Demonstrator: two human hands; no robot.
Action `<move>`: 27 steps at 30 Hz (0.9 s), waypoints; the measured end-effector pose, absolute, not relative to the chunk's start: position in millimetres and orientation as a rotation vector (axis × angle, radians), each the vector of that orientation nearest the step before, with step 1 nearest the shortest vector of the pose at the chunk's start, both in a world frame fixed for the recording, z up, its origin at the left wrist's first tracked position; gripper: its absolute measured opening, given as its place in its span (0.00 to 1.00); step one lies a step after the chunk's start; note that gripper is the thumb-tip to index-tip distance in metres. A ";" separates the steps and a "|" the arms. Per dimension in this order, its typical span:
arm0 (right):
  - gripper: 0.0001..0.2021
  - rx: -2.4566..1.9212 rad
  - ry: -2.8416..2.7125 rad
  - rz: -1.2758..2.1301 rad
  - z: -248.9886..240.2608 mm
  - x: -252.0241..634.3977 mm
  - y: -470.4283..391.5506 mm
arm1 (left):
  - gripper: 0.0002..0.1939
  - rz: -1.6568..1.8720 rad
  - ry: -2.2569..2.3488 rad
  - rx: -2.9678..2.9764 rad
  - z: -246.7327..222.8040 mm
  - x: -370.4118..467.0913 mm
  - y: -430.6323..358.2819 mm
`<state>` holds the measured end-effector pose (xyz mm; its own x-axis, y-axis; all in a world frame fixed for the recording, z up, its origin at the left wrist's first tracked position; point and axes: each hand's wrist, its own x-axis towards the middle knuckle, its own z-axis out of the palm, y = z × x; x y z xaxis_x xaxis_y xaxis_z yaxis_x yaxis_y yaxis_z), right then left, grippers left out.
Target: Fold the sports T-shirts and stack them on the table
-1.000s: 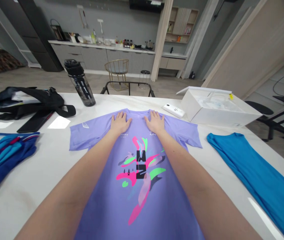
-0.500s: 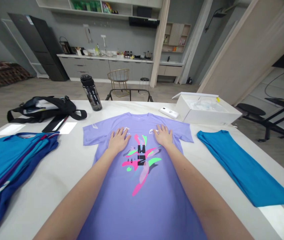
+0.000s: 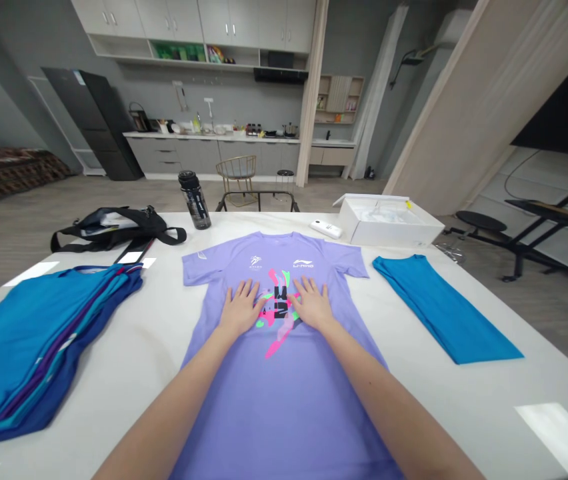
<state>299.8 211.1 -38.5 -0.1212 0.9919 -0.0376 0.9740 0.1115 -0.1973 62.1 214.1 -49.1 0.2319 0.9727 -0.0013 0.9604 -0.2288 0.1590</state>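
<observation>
A purple T-shirt [image 3: 274, 393] lies spread face up on the white table, its collar at the far side and its sleeves out to both sides. Its chest carries a pink, green and black print. My left hand [image 3: 241, 309] rests flat on the shirt at the print's left edge, fingers spread. On the other edge of the print lies my right hand [image 3: 311, 303], also flat with its fingers apart. Neither hand grasps any cloth. The lower hem runs out of view between my forearms.
Stacked shirts [image 3: 39, 333] in blue tones sit at left; a folded blue garment [image 3: 444, 307] lies at right. Along the far side are a black bag [image 3: 119, 227], a dark bottle [image 3: 195, 201], a white device [image 3: 326, 229] and an open white box [image 3: 389, 223] on the table [image 3: 144, 373].
Both hands have slid down the shirt from the chest logos onto the middle of the print, uncovering the logos. The camera view has tilted up somewhat.
</observation>
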 end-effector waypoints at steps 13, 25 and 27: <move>0.32 -1.821 -2.299 0.305 -33.3 293.4 115.1 | 0.31 0.294 1.864 2.489 -53.6 74.2 110.6; 0.33 -1.806 -2.275 0.043 -24.1 290.9 89.9 | 0.32 0.392 2.012 2.459 -43.3 80.3 78.9; 0.31 -1.841 -2.270 0.051 -26.5 299.3 78.8 | 0.32 0.384 2.000 2.463 -42.1 81.1 70.0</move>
<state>299.3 78.8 -26.5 -0.1925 0.9703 0.1464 0.9628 0.2156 -0.1632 81.1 70.0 -42.1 0.1883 0.9574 0.2189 0.9705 -0.2156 0.1083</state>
